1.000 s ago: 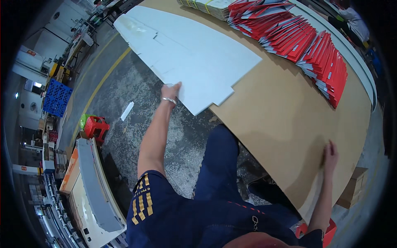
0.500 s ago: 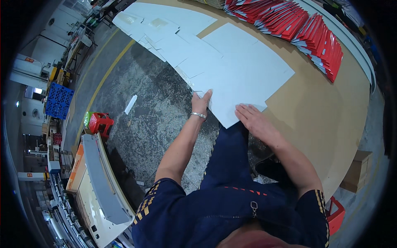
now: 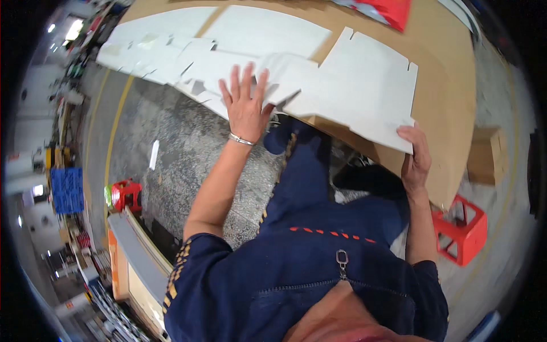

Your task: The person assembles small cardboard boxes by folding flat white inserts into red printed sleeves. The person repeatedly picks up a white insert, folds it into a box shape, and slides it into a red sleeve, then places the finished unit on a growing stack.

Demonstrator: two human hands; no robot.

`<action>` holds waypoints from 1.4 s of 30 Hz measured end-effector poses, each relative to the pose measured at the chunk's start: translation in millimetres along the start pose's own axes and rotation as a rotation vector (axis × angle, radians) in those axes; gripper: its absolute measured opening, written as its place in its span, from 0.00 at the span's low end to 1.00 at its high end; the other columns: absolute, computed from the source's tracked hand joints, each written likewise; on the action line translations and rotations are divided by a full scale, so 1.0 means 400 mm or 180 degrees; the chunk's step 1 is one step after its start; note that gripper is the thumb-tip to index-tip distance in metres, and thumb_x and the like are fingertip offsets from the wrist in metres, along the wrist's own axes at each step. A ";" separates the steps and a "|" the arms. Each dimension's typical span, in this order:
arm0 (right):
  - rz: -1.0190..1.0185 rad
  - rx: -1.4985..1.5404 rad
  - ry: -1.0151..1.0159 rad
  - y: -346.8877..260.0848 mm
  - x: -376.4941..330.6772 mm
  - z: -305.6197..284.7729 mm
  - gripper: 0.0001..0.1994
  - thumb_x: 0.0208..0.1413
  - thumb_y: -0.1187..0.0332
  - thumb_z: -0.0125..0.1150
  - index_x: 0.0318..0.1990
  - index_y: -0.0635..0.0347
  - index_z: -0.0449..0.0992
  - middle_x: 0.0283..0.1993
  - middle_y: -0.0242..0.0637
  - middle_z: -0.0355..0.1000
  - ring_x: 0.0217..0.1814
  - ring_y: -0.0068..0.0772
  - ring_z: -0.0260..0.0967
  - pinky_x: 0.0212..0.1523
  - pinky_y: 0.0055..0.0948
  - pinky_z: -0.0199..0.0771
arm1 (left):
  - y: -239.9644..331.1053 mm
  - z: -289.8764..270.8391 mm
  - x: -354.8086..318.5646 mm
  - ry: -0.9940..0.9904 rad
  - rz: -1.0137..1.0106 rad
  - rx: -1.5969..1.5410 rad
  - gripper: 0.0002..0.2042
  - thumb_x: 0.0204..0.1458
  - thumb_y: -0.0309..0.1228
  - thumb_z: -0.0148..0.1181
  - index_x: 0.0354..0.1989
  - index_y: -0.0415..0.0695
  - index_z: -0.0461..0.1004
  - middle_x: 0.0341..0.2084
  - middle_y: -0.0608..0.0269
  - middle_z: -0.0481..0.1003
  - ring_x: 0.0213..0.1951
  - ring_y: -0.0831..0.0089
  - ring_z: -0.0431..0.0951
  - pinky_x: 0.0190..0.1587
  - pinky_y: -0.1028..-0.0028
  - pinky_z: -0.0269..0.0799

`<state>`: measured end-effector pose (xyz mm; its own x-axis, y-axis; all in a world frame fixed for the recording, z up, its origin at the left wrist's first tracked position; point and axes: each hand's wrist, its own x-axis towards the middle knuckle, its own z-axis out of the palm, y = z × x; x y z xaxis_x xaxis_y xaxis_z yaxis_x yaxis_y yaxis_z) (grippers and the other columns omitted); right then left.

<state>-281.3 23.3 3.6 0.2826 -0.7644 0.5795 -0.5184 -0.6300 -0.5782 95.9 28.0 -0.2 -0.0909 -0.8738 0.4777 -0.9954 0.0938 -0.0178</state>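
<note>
A white die-cut cardboard sheet (image 3: 364, 85) lies slanted at the table's near edge, with slots along its far side. My right hand (image 3: 417, 157) grips its near right corner, fingers bent over the edge. To the left, my left hand (image 3: 246, 111) is spread flat over other white cardboard sheets (image 3: 165, 60), holding nothing. Whether its palm touches them I cannot tell. Those sheets overlap in a row along the table edge, with cut slots and flaps. Another white sheet (image 3: 268, 28) lies behind them.
The tan table (image 3: 444, 85) curves round to the right. Part of a red folded stack (image 3: 390, 11) shows at the far edge. Right of me stand a red stool (image 3: 464, 228) and an open carton (image 3: 484, 157). Another red stool (image 3: 126, 194) and a white strip (image 3: 154, 155) are on the left floor.
My right hand has moved right with the sheet, which has turned and come away from the row. My left hand has let go of its edge, opened and moved left. The view has shifted.
</note>
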 end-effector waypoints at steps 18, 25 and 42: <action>0.1449 -0.1627 0.0671 -0.018 -0.475 -0.257 0.24 0.49 0.73 0.66 0.55 0.64 0.71 0.49 0.47 0.72 0.54 0.47 0.71 0.58 0.39 0.68 | 0.406 0.162 0.067 -0.0302 0.1200 -0.1922 0.18 0.40 0.32 0.71 0.42 0.46 0.80 0.47 0.55 0.74 0.47 0.55 0.73 0.48 0.59 0.71; 0.2375 -0.0893 0.1412 0.019 -0.400 -0.267 0.40 0.45 0.75 0.71 0.68 0.62 0.58 0.42 0.42 0.72 0.38 0.32 0.73 0.43 0.31 0.74 | 0.499 0.167 0.055 -0.1396 0.2376 -0.3628 0.17 0.41 0.23 0.63 0.44 0.42 0.76 0.49 0.57 0.75 0.53 0.56 0.72 0.58 0.56 0.65; 0.3632 0.3937 0.2665 -0.065 -0.355 0.034 0.20 0.65 0.61 0.56 0.60 0.59 0.66 0.54 0.35 0.71 0.51 0.25 0.70 0.47 0.29 0.73 | 0.755 0.098 -0.056 -0.1483 0.3084 -0.1250 0.49 0.45 0.54 0.63 0.70 0.35 0.49 0.73 0.49 0.42 0.74 0.54 0.39 0.67 0.35 0.33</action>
<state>-296.9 146.3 -71.5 -0.3464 -0.8177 -0.4597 0.7586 0.0442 -0.6501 -203.8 57.1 -50.6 -0.8984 -0.4373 0.0394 -0.4308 0.8952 0.1138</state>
